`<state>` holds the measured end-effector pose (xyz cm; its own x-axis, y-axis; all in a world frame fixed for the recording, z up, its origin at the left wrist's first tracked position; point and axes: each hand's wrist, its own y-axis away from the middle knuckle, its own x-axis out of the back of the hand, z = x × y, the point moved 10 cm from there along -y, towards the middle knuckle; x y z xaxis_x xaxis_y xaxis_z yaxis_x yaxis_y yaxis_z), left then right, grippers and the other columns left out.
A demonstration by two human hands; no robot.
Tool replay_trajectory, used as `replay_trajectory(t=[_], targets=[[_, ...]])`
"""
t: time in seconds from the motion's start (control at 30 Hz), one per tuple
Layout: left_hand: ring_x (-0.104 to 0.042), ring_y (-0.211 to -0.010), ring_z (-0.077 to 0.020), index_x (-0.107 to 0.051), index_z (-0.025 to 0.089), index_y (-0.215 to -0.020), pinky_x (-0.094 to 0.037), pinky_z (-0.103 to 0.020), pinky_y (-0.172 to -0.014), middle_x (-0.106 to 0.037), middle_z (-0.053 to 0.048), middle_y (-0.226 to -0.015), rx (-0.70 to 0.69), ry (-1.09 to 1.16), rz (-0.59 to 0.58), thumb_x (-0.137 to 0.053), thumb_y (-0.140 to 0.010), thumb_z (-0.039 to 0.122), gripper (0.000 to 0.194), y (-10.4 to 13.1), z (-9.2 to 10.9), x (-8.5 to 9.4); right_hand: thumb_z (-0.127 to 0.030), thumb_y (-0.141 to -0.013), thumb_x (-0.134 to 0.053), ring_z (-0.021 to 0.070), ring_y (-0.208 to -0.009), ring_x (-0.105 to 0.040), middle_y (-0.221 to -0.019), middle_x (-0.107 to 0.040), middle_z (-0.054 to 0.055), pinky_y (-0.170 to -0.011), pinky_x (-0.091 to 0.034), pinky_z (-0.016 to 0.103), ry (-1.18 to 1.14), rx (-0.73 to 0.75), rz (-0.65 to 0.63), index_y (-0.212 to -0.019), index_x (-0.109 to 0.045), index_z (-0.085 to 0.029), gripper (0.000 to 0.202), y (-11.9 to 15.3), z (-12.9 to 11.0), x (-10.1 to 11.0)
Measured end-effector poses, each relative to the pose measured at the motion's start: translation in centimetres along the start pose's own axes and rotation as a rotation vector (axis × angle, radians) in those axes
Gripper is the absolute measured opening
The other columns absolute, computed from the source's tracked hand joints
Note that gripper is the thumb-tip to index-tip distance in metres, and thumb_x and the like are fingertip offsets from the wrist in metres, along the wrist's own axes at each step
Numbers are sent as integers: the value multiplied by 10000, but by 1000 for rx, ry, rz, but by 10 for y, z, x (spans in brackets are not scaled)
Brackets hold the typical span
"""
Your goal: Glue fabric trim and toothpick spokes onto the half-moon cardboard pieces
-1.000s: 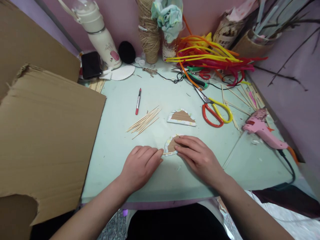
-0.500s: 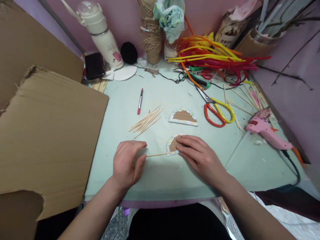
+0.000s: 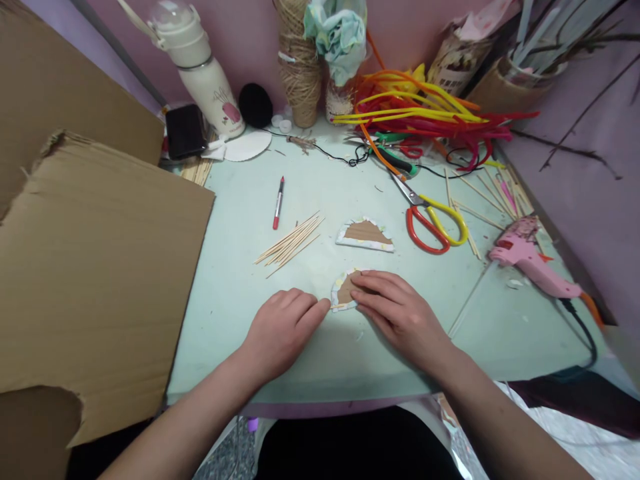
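Under my right hand (image 3: 393,313) lies a cardboard half-circle (image 3: 347,289) edged with pale patterned cloth; my fingertips hold its right part and hide it. My left hand (image 3: 285,330) is closed on a thin bamboo stick (image 3: 338,307), whose tip lies along the straight lower edge of the half-circle. Most of that stick is hidden behind my left fingers. A second cloth-edged half-circle (image 3: 365,235) lies just beyond, straight edge toward me. Left of it is a small pile of bamboo sticks (image 3: 291,243).
Red-and-yellow-handled scissors (image 3: 434,225) and a pink glue gun (image 3: 533,260) lie to the right. A red-tipped pen (image 3: 279,203) lies beyond the sticks. Big cardboard sheets (image 3: 110,280) cover the left side. A bottle (image 3: 210,87), twine (image 3: 300,67) and coloured strips (image 3: 425,107) line the back.
My left hand has moved right along the stick, up to the half-circle's left corner, and now covers most of the stick. My right hand has stayed on the half-circle.
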<state>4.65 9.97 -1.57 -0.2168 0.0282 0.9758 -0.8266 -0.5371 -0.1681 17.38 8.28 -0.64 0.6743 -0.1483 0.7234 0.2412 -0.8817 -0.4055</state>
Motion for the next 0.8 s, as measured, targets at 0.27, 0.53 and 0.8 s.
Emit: replay_trajectory(t=[0.27,0.53,0.8], targets=[[-588,-801,-174,-633,245,-1128,-406,-299,-690,-680,-3,-896,23,69,-133,-371,-1012,240,286,0,-3,-7,-124,-911,-601,250,-1190,-600,-1225,-698,91,-967,-554,483,-16,-15,-7,-1128,-698,-214,254,2,2,0],[-587,-734,-139,-637,212,-852,-418,-270,-661,-634,18,-762,281,350,-199,-396,-1018,408,352,-4,-19,-11,-130,-917,-595,249,-1182,-604,-1216,-701,87,-956,-559,487,-16,-11,-1,-1119,-700,-221,245,1,2,1],[-555,-702,-143,-589,201,-789,-410,-276,-652,-571,19,-717,355,409,-222,-392,-1018,415,370,-4,-22,-17,-126,-910,-607,252,-1178,-604,-1204,-704,93,-954,-560,478,-7,0,7,-1108,-696,-203,231,2,2,1]])
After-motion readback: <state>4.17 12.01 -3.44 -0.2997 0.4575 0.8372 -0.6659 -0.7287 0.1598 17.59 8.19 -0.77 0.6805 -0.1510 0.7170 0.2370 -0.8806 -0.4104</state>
